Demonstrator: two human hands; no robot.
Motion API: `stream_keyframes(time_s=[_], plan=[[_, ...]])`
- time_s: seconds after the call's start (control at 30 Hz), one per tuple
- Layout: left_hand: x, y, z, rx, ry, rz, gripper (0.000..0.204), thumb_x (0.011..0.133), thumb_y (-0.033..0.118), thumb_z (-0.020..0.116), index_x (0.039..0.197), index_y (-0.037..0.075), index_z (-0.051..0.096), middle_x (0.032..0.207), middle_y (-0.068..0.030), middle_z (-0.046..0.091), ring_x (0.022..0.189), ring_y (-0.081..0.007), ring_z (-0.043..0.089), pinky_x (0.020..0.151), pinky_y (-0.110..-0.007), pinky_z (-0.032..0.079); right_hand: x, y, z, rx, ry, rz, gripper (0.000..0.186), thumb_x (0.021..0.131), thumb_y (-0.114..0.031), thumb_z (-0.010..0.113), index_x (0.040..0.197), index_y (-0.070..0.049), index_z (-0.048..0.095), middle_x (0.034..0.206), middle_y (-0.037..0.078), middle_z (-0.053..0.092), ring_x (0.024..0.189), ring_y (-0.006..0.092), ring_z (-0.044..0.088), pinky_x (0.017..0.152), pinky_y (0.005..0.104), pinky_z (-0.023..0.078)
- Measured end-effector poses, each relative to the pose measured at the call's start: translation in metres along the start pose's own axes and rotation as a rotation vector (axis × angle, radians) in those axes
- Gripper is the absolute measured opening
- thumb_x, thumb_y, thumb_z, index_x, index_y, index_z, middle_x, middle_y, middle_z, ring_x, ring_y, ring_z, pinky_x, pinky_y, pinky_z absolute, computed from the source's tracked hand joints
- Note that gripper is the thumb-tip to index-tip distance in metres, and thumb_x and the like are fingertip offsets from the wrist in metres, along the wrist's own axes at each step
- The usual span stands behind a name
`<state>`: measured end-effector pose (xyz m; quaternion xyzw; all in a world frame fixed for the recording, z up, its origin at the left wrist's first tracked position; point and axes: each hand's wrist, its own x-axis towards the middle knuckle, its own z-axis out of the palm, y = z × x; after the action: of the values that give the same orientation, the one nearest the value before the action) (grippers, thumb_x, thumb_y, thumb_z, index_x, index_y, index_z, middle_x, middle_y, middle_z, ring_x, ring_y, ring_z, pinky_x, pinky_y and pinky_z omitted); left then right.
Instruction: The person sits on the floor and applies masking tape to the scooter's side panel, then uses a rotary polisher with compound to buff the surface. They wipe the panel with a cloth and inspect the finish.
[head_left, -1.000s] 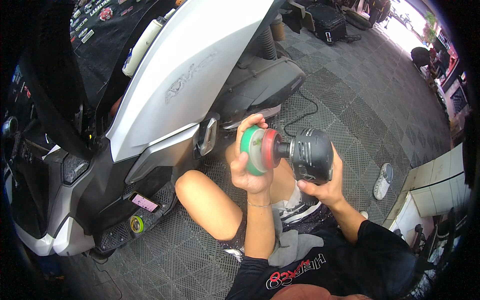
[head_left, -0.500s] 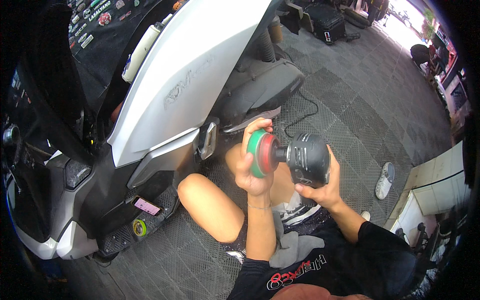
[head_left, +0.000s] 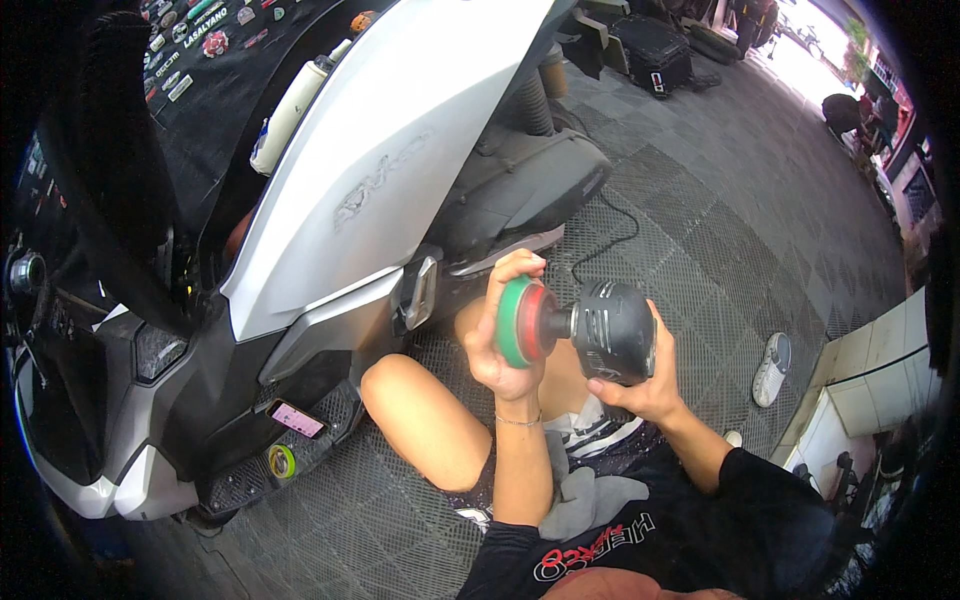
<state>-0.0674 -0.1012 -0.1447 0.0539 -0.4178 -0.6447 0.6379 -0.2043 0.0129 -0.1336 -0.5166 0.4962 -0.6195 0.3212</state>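
Observation:
A black polisher with a red backing plate and a green foam pad is held up in front of my knees. Its body rests in my right hand, fingers wrapped round the far end. My left hand curls round the face and rim of the pad, thumb and fingers pressed against it; the palm side is partly hidden. Ahead and left stands a scooter with a white side panel, which bears a dark, scuffed lettering mark.
A phone and a roll of green tape lie on the scooter's footboard. A pale bottle stands behind the panel. A grey cloth lies on my lap. A cable crosses the tiled floor; a shoe sits at right.
My hands and the polisher have shifted slightly downward in view. The scooter sits a little lower and further right. Both hands keep the same hold.

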Motion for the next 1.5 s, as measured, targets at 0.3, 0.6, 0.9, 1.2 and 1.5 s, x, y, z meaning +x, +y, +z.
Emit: stream_keyframes(time_s=[0.3, 0.6, 0.9, 1.2, 1.5], plan=[[0.001, 0.001, -0.001, -0.062, -0.076, -0.047, 0.068, 0.093, 0.049, 0.040, 0.125, -0.009, 0.058, 0.127, -0.0258, 0.059, 0.118, -0.0334, 0.059, 0.100, -0.041, 0.048, -0.002, -0.001, -0.001, -0.066, -0.025, 0.007, 0.073, 0.063, -0.020, 0.092, 0.121, 0.003, 0.054, 0.109, 0.011, 0.064, 0.099, 0.0179, 0.064, 0.092, 0.0323, 0.051], [0.002, 0.004, 0.015, 0.149, 0.005, -0.150, 0.064, 0.098, 0.043, 0.035, 0.134, -0.007, 0.055, 0.131, -0.0200, 0.062, 0.124, -0.0281, 0.059, 0.105, -0.039, 0.046, 0.001, 0.017, -0.013, 0.033, -0.017, 0.124, 0.072, 0.069, -0.022, 0.088, 0.128, 0.002, 0.054, 0.112, 0.008, 0.065, 0.100, 0.0164, 0.063, 0.092, 0.0315, 0.050], [0.009, 0.004, 0.002, 0.143, -0.030, -0.224, 0.062, 0.102, 0.040, 0.034, 0.141, -0.006, 0.052, 0.139, -0.0200, 0.060, 0.127, -0.0282, 0.058, 0.108, -0.039, 0.045, 0.003, 0.027, -0.009, 0.130, 0.008, 0.126, 0.076, 0.070, -0.025, 0.089, 0.132, 0.002, 0.053, 0.114, 0.009, 0.065, 0.099, 0.0153, 0.064, 0.091, 0.0303, 0.052], [0.007, -0.012, 0.000, 0.140, -0.046, -0.160, 0.058, 0.103, 0.037, 0.039, 0.141, -0.004, 0.054, 0.142, -0.0165, 0.058, 0.134, -0.0272, 0.052, 0.116, -0.039, 0.036, -0.003, 0.058, -0.018, 0.103, 0.092, 0.127, 0.061, 0.071, -0.036, 0.084, 0.112, 0.003, 0.061, 0.087, 0.012, 0.069, 0.075, 0.0212, 0.069, 0.070, 0.0334, 0.058], [-0.001, -0.008, 0.014, 1.005, 0.122, 0.167, 0.049, 0.101, 0.027, 0.061, 0.133, -0.009, 0.062, 0.138, -0.0249, 0.061, 0.129, -0.0385, 0.056, 0.113, -0.044, 0.039, -0.014, 0.062, -0.023, 0.201, 0.243, 0.206, 0.071, 0.079, -0.021, 0.084, 0.136, -0.001, 0.048, 0.107, 0.010, 0.064, 0.087, 0.0206, 0.066, 0.079, 0.0328, 0.057]])
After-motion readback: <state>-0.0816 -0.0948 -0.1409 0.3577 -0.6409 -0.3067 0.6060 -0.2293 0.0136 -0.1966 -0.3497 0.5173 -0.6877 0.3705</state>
